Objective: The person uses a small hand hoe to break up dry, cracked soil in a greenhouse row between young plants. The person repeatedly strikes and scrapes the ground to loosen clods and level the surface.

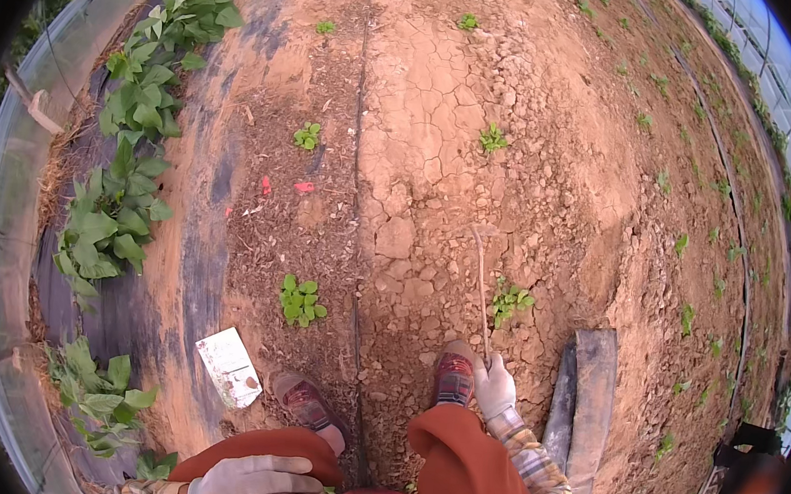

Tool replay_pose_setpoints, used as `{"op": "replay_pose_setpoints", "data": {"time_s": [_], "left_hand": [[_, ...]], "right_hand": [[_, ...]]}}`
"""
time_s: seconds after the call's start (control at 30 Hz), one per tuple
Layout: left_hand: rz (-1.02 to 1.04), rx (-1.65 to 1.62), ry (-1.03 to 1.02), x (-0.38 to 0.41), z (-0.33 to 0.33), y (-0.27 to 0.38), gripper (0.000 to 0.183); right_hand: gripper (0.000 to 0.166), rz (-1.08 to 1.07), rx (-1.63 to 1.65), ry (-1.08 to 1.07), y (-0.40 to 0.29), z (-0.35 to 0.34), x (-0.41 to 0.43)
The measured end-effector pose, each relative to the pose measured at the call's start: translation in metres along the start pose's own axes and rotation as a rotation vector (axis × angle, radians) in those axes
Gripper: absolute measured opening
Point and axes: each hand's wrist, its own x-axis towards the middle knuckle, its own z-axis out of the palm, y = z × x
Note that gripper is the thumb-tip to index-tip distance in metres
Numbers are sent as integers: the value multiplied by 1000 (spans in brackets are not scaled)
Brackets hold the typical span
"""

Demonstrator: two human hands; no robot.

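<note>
My right hand [494, 387], in a pale glove, is closed around the lower end of a thin curved stick [482, 284]. The stick's far end points away from me over cracked, cloddy soil. Just right of the stick grows a small leafy seedling [511, 302]. My left hand [263, 489], gloved too, lies across my left thigh at the bottom of the view, with nothing visible in it. Ahead of that hand another seedling [301, 302] stands in litter-strewn soil, left of a thin dark line [357, 329], probably a drip hose.
A dirty white board [230, 367] lies left of my left shoe [305, 401]. Folded dark sheeting [591, 401] lies right of my right arm. Larger leafy plants [112, 220] line the left, beside the plastic greenhouse wall [6, 209]. Red scraps [303, 187] lie ahead.
</note>
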Motion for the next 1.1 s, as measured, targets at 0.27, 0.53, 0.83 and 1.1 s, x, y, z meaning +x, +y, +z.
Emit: {"op": "replay_pose_setpoints", "data": {"time_s": [0.27, 0.53, 0.83, 1.1], "left_hand": [[-15, 1, 7, -3, 2, 3, 27], [-11, 13, 17, -1, 3, 1, 27], [-5, 18, 27, -5, 1, 1, 27], [3, 29, 41, -6, -2, -2, 26]], "right_hand": [[45, 54, -382, -210, 3, -22, -8], [48, 84, -441, -301, 6, 8, 16], [38, -144, -126, -53, -20, -2, 9], [47, -48, -384, -291, -16, 10, 30]]}}
